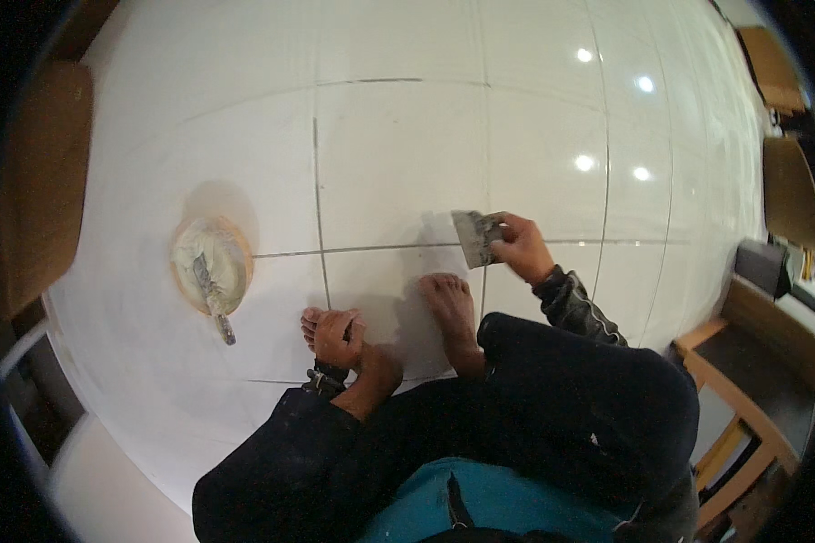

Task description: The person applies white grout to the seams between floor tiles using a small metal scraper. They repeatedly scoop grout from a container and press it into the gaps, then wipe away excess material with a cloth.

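I crouch barefoot on a glossy white tile floor (389, 154). My right hand (522, 247) grips a flat grey scraper (474, 237), its blade smeared with pale paste and set down at a grout line (380, 246) just ahead of my right foot (450, 303). My left hand (335, 335), with a dark strap at the wrist, lies with fingers spread over my left foot and holds nothing. To the left stands a round bowl (210, 265) of grey-white paste with a small trowel (214, 303) lying in it, handle toward me.
Wooden furniture (41, 181) stands along the left rim. More wooden chairs or frames (743, 380) and a dark box (762, 264) line the right side. Dark grout joints cross the tiles near the bowl; ceiling lights reflect at upper right.
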The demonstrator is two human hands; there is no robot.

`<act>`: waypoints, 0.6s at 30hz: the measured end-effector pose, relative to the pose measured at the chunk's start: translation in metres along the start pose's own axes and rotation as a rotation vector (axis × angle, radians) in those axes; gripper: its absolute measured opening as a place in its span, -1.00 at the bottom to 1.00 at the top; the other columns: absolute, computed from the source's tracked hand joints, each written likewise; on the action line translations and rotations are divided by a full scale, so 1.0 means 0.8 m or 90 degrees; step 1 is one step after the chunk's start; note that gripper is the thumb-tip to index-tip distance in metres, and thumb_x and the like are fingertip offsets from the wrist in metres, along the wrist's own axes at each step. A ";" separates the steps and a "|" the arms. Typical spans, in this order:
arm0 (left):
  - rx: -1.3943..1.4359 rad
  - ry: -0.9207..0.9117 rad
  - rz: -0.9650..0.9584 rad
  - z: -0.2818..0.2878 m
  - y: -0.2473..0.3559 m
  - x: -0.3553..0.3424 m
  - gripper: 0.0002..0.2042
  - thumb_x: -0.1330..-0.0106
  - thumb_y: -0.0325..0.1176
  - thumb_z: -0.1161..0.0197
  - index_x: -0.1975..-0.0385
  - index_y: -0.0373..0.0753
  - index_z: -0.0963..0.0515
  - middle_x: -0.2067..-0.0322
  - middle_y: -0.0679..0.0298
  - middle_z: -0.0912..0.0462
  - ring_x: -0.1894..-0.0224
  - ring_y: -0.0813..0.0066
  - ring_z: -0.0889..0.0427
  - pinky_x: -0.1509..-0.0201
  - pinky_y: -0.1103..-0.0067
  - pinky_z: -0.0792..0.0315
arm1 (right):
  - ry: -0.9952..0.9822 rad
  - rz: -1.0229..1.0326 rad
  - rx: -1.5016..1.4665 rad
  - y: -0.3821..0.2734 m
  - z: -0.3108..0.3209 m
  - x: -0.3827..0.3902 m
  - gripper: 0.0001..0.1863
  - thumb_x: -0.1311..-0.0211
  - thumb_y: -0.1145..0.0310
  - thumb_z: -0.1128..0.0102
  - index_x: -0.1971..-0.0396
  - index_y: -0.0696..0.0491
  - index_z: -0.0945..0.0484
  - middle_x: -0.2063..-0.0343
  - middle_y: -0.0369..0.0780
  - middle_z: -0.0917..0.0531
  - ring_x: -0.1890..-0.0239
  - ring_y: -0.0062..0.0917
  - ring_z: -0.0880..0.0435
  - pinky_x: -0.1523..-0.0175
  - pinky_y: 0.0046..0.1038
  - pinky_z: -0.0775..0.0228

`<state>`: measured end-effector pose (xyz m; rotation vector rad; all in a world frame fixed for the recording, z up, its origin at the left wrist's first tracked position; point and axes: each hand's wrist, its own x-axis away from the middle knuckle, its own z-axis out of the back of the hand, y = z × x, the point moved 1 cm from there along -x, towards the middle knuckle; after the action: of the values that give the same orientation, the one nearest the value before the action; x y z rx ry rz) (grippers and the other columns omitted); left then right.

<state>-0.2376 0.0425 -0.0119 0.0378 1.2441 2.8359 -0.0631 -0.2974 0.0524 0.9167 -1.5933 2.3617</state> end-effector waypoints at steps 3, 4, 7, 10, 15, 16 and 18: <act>0.010 -0.041 0.030 0.001 -0.005 -0.003 -0.85 -0.11 -0.40 -0.25 0.34 -0.27 -0.63 0.38 0.12 -0.67 0.29 0.08 -0.59 0.08 0.31 -0.43 | -0.042 -0.123 -0.482 -0.005 0.031 -0.038 -0.65 -0.27 0.52 0.00 -0.06 0.20 -0.43 0.19 -0.13 -0.63 0.19 -0.36 -0.70 0.02 -0.29 -0.64; 0.014 -0.058 0.002 0.005 0.000 -0.007 -0.85 -0.12 -0.40 -0.25 0.34 -0.26 -0.63 0.39 0.13 -0.66 0.29 0.07 -0.59 0.08 0.29 -0.42 | -0.048 -0.101 -0.523 -0.002 0.043 -0.055 -0.65 -0.32 0.50 0.01 -0.10 0.18 -0.39 0.15 -0.13 -0.62 0.18 -0.35 -0.70 -0.04 -0.25 -0.62; -0.031 -0.032 -0.015 0.002 -0.011 0.010 -0.86 -0.13 -0.40 -0.25 0.35 -0.26 -0.63 0.40 0.13 -0.66 0.28 0.07 -0.59 0.05 0.26 -0.42 | -0.056 -0.051 -0.493 -0.045 0.064 -0.104 -0.64 -0.30 0.56 -0.05 -0.09 0.17 -0.37 0.16 -0.14 -0.62 0.14 -0.36 -0.69 -0.07 -0.23 -0.61; -0.015 0.006 -0.026 0.006 -0.001 0.008 -0.88 -0.14 -0.39 -0.24 0.37 -0.25 -0.63 0.41 0.09 -0.67 0.26 0.03 -0.59 0.00 0.21 -0.41 | -0.061 -0.008 -0.364 -0.094 0.084 -0.150 -0.63 -0.24 0.57 -0.11 -0.05 0.20 -0.38 0.17 -0.12 -0.62 0.13 -0.40 -0.68 -0.07 -0.28 -0.61; 0.000 -0.038 0.007 0.008 0.004 0.008 -0.85 -0.10 -0.42 -0.23 0.34 -0.25 -0.63 0.39 0.08 -0.64 0.23 0.02 -0.56 -0.03 0.20 -0.38 | -0.033 0.074 -0.126 -0.153 0.087 -0.244 -0.63 -0.16 0.56 -0.05 -0.02 0.20 -0.41 0.14 -0.07 -0.63 0.16 -0.34 -0.71 -0.02 -0.34 -0.59; -0.001 -0.053 0.012 0.008 0.004 0.010 -0.84 -0.10 -0.42 -0.23 0.32 -0.26 -0.63 0.38 0.08 -0.64 0.23 0.01 -0.55 -0.02 0.20 -0.38 | 0.009 0.272 0.149 -0.169 0.079 -0.261 -0.61 -0.12 0.57 -0.03 -0.01 0.17 -0.42 0.17 -0.07 -0.65 0.18 -0.30 -0.71 0.02 -0.33 -0.58; -0.002 -0.088 0.030 0.012 0.004 0.018 -0.81 -0.10 -0.42 -0.22 0.28 -0.26 -0.62 0.35 0.08 -0.62 0.22 0.00 -0.53 0.01 0.19 -0.37 | 0.065 0.463 0.531 -0.187 0.042 -0.282 -0.57 -0.05 0.58 0.00 -0.01 0.12 -0.43 0.24 -0.08 -0.68 0.23 -0.22 -0.70 0.09 -0.28 -0.56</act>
<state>-0.2517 0.0482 -0.0029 0.2623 1.2256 2.8186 0.1975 -0.2163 0.0530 0.2677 -0.9527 3.6259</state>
